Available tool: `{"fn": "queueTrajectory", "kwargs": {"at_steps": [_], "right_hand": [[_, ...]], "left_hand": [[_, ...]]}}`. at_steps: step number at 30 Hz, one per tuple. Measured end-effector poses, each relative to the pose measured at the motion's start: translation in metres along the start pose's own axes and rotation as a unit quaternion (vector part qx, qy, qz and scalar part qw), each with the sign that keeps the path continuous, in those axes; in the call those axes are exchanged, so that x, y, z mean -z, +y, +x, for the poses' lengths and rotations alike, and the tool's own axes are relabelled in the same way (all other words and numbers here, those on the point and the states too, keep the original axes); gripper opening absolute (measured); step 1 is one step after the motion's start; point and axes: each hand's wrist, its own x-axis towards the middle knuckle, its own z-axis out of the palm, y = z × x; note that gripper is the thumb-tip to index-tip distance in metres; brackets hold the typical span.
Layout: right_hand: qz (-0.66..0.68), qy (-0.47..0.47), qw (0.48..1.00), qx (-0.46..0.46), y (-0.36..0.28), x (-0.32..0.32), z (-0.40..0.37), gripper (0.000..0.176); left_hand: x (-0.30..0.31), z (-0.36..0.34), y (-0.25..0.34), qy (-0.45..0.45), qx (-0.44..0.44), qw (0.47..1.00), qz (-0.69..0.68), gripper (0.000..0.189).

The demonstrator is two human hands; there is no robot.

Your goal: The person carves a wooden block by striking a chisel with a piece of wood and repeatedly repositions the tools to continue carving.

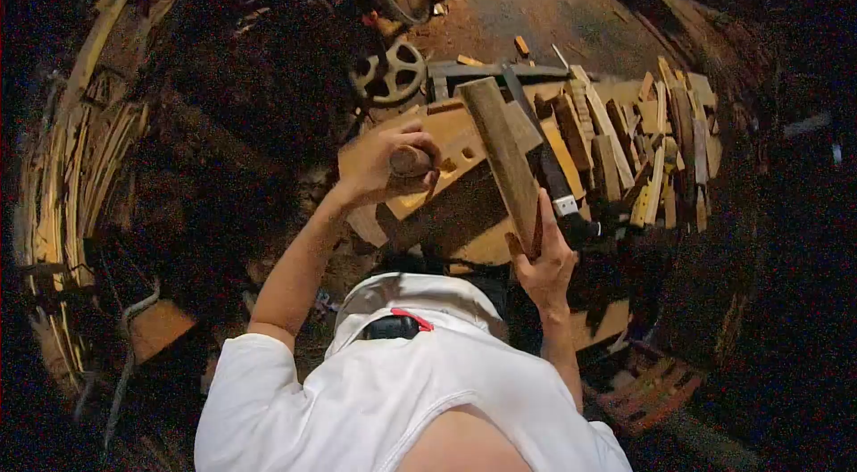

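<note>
My left hand (393, 164) is closed round a short, round-ended wooden piece (410, 161), held over a light wooden board (460, 134) with small holes cut in it. To the right, my right hand (546, 262) grips the lower end of a long squared wooden beam (500, 155), which slants up and to the left across the board. Just right of the beam lies a dark tool or bar with a metal fitting (564, 205) near its lower end.
Many loose wood offcuts (616, 137) lie on the right. A spoked wheel (390, 73) stands behind the board. Long wood strips (80, 177) are stacked at the far left. An orange-red crate (652, 390) sits low at the right.
</note>
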Motion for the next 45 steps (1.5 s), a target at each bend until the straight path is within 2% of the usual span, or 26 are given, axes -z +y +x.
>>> {"fn": "queueTrajectory", "kwargs": {"at_steps": [1, 3, 4, 5, 8, 15, 17, 18, 19, 20, 21, 25, 26, 27, 28, 30, 32, 35, 36, 37, 38, 39, 40, 41, 43, 45], "right_hand": [[0.000, 0.002, 1.000, 0.009, -0.006, 0.002, 0.008, 0.087], [-0.001, 0.061, 0.993, 0.103, -0.021, 0.006, 0.021, 0.080], [-0.031, 0.065, 0.987, 0.142, -0.021, 0.008, 0.027, 0.076], [-0.032, 0.068, 0.987, 0.143, -0.028, 0.011, 0.031, 0.076], [-0.009, -0.030, 0.993, 0.117, -0.043, 0.010, 0.040, 0.077], [0.039, -0.006, 0.982, 0.186, -0.051, -0.003, 0.059, 0.079], [0.032, -0.027, 0.987, 0.156, -0.054, 0.001, 0.057, 0.077], [0.031, -0.025, 0.987, 0.155, -0.054, 0.001, 0.057, 0.077], [0.031, -0.023, 0.987, 0.154, -0.053, 0.001, 0.056, 0.076], [0.032, -0.024, 0.987, 0.156, -0.051, 0.000, 0.055, 0.076], [0.032, -0.023, 0.987, 0.155, -0.051, 0.000, 0.054, 0.076], [0.026, -0.030, 0.987, 0.154, -0.045, 0.002, 0.051, 0.078], [0.023, -0.033, 0.986, 0.164, -0.044, 0.001, 0.052, 0.079], [0.024, -0.032, 0.986, 0.164, -0.045, 0.000, 0.052, 0.079], [0.020, -0.025, 0.986, 0.164, -0.047, 0.002, 0.052, 0.079], [0.015, -0.013, 0.986, 0.165, -0.061, 0.012, 0.052, 0.080], [0.106, 0.029, 0.974, 0.198, -0.090, 0.028, 0.056, 0.076], [0.034, -0.004, 0.978, 0.204, -0.089, 0.025, 0.056, 0.074], [-0.053, -0.070, 0.980, 0.177, -0.086, 0.025, 0.059, 0.072], [-0.055, -0.067, 0.980, 0.178, -0.085, 0.024, 0.060, 0.072], [-0.096, -0.098, 0.976, 0.170, -0.083, 0.025, 0.060, 0.072], [-0.138, -0.131, 0.968, 0.165, -0.081, 0.025, 0.062, 0.072], [-0.110, -0.081, 0.968, 0.209, -0.080, 0.025, 0.062, 0.072], [-0.108, -0.093, 0.969, 0.205, -0.083, 0.025, 0.059, 0.072], [0.024, 0.048, 0.964, 0.260, -0.094, 0.024, 0.061, 0.074], [0.038, 0.057, 0.960, 0.270, -0.093, 0.019, 0.060, 0.076]], "left_hand": [[0.002, 0.002, 0.013, 0.006, -0.004, 1.000, 0.006, 0.027], [-0.003, 0.006, 0.050, 0.047, 0.181, 0.980, 0.067, 0.018], [-0.027, 0.002, 0.007, 0.104, 0.143, 0.972, -0.156, 0.025], [-0.031, 0.007, 0.010, 0.103, 0.139, 0.973, -0.154, 0.025], [-0.040, 0.010, 0.024, 0.235, 0.172, 0.930, -0.222, 0.031], [-0.043, 0.012, 0.027, 0.114, 0.164, 0.963, -0.179, 0.026], [-0.044, 0.011, 0.048, 0.183, 0.207, 0.880, -0.387, 0.025], [-0.046, 0.005, 0.028, 0.129, 0.142, 0.771, -0.607, 0.024], [-0.053, 0.005, 0.013, 0.131, 0.146, 0.769, -0.608, 0.024], [-0.060, 0.008, 0.003, 0.173, 0.103, 0.916, -0.348, 0.026], [-0.066, 0.010, -0.004, 0.197, 0.048, 0.978, -0.055, 0.027], [-0.067, 0.017, 0.019, 0.174, 0.075, 0.979, -0.069, 0.029], [-0.074, 0.020, 0.038, 0.234, 0.125, 0.936, -0.231, 0.026], [-0.078, 0.021, 0.048, 0.286, 0.171, 0.861, -0.385, 0.023], [-0.072, 0.020, 0.043, 0.285, 0.170, 0.861, -0.385, 0.023], [-0.056, 0.020, 0.028, 0.159, 0.178, 0.954, -0.182, 0.022], [-0.060, 0.023, 0.029, 0.176, 0.159, 0.956, -0.172, 0.021], [-0.061, 0.022, 0.024, 0.161, 0.157, 0.961, -0.160, 0.031], [-0.070, 0.012, 0.032, 0.270, 0.214, 0.868, -0.356, 0.042], [-0.073, 0.010, 0.042, 0.361, 0.258, 0.721, -0.532, 0.053], [-0.095, -0.022, -0.082, 0.152, 0.223, 0.902, -0.337, 0.075], [-0.095, -0.017, -0.086, 0.155, 0.220, 0.902, -0.338, 0.075], [-0.098, -0.017, -0.087, 0.156, 0.206, 0.896, -0.362, 0.073], [-0.106, -0.023, -0.085, 0.157, 0.197, 0.886, -0.388, 0.070], [-0.112, -0.028, -0.084, 0.160, 0.171, 0.871, -0.433, 0.065], [-0.102, -0.027, -0.081, 0.151, 0.135, 0.861, -0.466, 0.061]]}}
